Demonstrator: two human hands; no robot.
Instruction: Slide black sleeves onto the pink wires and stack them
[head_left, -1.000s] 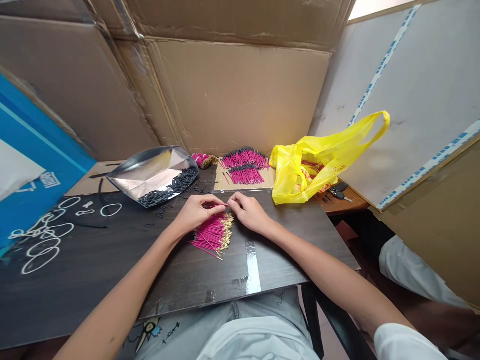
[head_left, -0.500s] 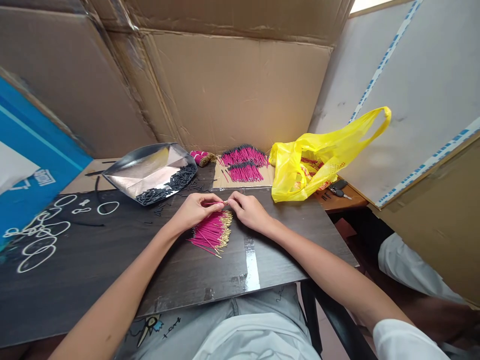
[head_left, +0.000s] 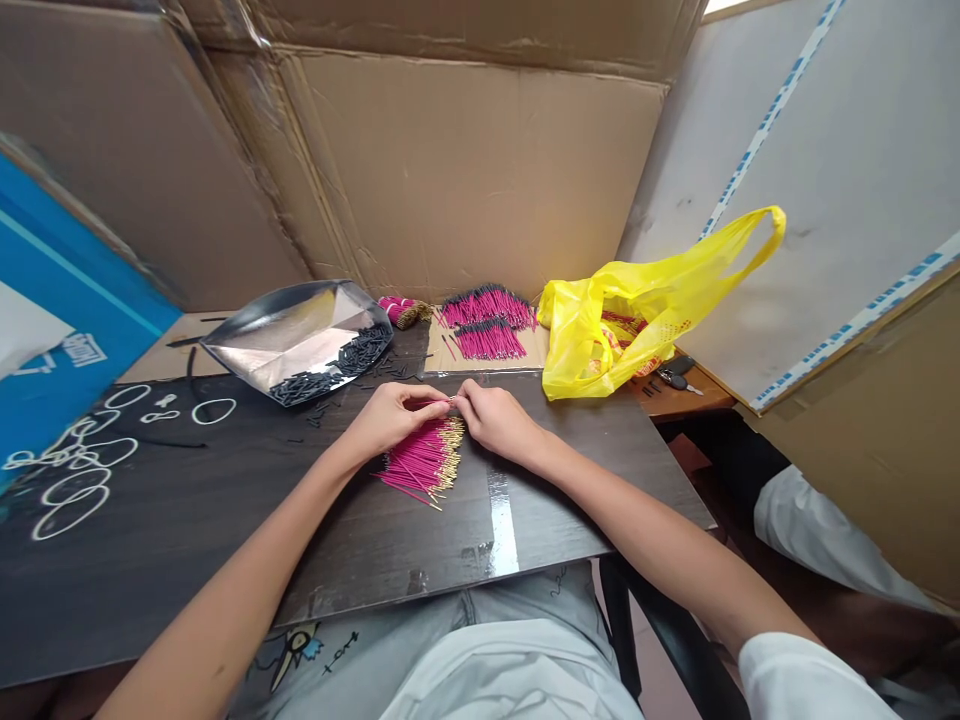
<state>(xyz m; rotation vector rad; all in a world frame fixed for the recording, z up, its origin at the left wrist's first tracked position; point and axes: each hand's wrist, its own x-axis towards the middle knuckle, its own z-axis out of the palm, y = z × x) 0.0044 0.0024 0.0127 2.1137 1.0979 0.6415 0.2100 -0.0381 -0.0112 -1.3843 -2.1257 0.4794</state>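
Thumb and fingers of my left hand (head_left: pixel 396 415) are pinched on a thin pink wire (head_left: pixel 452 400). My right hand (head_left: pixel 493 415) has its fingertips closed at the wire's other end, almost touching the left ones; the exact grip is hidden. Just below both hands lies a pile of pink wires (head_left: pixel 417 458) with gold metal tips pointing right. The left hand partly covers the pile's upper part. Loose short black sleeves (head_left: pixel 319 412) are scattered on the dark table (head_left: pixel 360 570) beyond my left wrist.
A foil-lined tray (head_left: pixel 259 345) holds many black sleeves. Black-ended pink wires (head_left: pixel 491 340) lie on cardboard at the back, beside a tied pink bundle (head_left: pixel 401 311). A yellow plastic bag (head_left: pixel 577 345) stands right, near a key (head_left: pixel 679 378). White rubber bands (head_left: pixel 75 495) lie left.
The view has shifted very slightly. Both hands keep their pinch in nearly the same place, and less of the pink wire shows between the left fingers.
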